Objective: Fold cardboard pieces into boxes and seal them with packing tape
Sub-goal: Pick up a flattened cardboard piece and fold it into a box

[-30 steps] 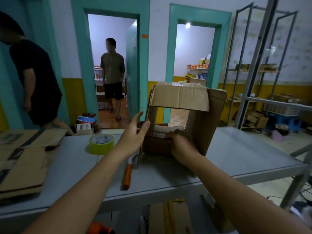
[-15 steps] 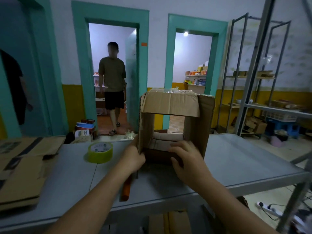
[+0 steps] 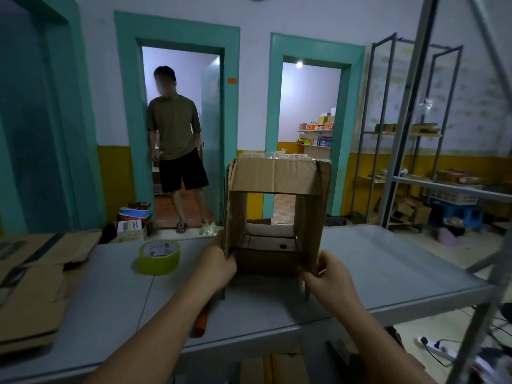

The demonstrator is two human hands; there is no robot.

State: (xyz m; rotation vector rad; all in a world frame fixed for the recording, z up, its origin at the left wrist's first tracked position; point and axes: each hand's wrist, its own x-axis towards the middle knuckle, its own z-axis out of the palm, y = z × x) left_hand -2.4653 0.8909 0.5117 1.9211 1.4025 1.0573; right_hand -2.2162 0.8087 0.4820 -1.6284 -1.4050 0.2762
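An opened-out brown cardboard box (image 3: 277, 178) stands on its side on the grey table (image 3: 388, 261), both ends open toward me, a flap hanging down from its top. My left hand (image 3: 217, 263) grips the near left side flap near its bottom. My right hand (image 3: 327, 273) pinches the near right side flap near its bottom. A roll of yellow-green packing tape (image 3: 159, 256) lies flat on the table to the left of the box.
Flattened cardboard pieces (image 3: 30, 295) are stacked at the table's left end. An orange-handled tool (image 3: 201, 320) lies under my left forearm. A person (image 3: 176, 142) stands in the left doorway. Metal shelving (image 3: 410, 134) rises at the right. More cardboard sits below the table.
The box has squared up and stands straighter. My right hand moved from the bottom flap to the right side flap. The person has come forward to the doorway.
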